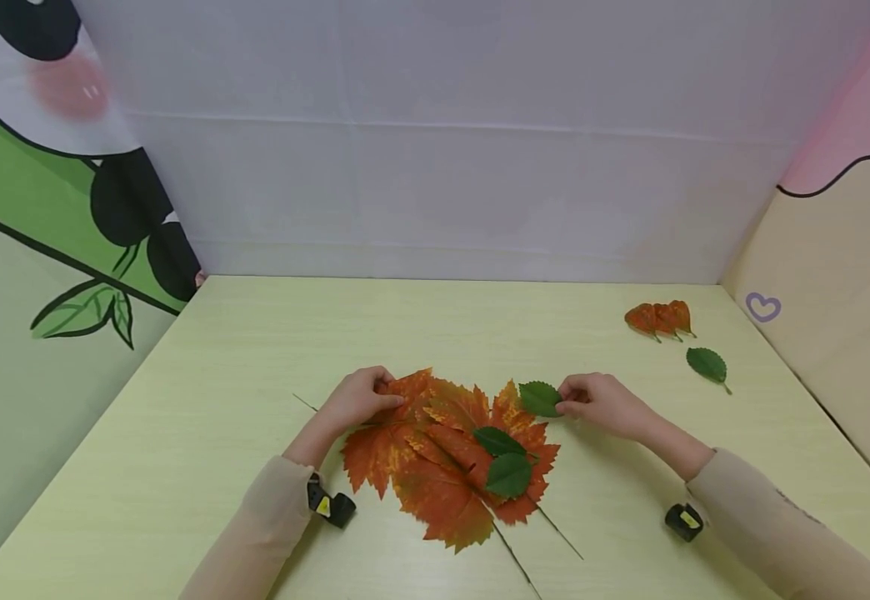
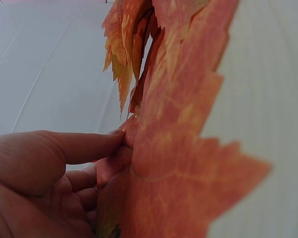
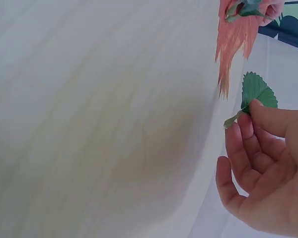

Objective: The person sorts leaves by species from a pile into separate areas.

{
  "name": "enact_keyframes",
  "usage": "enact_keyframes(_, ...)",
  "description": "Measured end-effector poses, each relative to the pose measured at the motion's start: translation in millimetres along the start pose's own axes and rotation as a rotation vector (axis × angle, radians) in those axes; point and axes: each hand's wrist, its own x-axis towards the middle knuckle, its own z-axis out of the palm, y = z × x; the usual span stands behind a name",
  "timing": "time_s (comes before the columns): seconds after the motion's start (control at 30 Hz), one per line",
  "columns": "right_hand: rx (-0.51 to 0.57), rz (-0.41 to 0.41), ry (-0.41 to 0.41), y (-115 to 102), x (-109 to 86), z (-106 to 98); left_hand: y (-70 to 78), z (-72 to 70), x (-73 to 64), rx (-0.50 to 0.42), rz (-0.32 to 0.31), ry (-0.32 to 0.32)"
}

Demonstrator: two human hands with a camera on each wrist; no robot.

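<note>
Red-orange maple leaves (image 1: 438, 492) lie overlapping on the table in the head view. At their upper left, my left hand (image 1: 360, 396) pinches the edge of a maple leaf (image 2: 174, 163) between thumb and fingers. My right hand (image 1: 603, 402) holds a green leaf (image 1: 539, 399) near its stem, at the upper right of the pile. The serrated blade of this green leaf (image 3: 258, 91) points away from the fingertips in the right wrist view. Two more green leaves, one higher (image 1: 499, 442) and one lower (image 1: 509, 475), rest on the maple leaves.
Several small orange leaves (image 1: 658, 319) lie overlapped at the back right of the table (image 1: 255, 350). A single green leaf (image 1: 707, 365) lies just in front of them. Thin stems stick out from the pile at front and left. Printed cloth walls border the back and sides.
</note>
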Motion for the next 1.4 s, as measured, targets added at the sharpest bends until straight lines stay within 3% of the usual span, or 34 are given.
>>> enact_keyframes(0.53,-0.094,0.074,0.075,32,-12.4,-31,0.2,1.0,-0.8,-0.016,-0.005,-0.011)
enact_keyframes(1.1,-0.162,0.209,0.095,72,-29.3,-64,-0.9,1.0,-0.1,-0.009,-0.011,-0.013)
enact_keyframes(1.4,-0.176,0.239,0.124,89,-39.6,-80,2.2,-2.6,-3.4,-0.006,-0.015,-0.017)
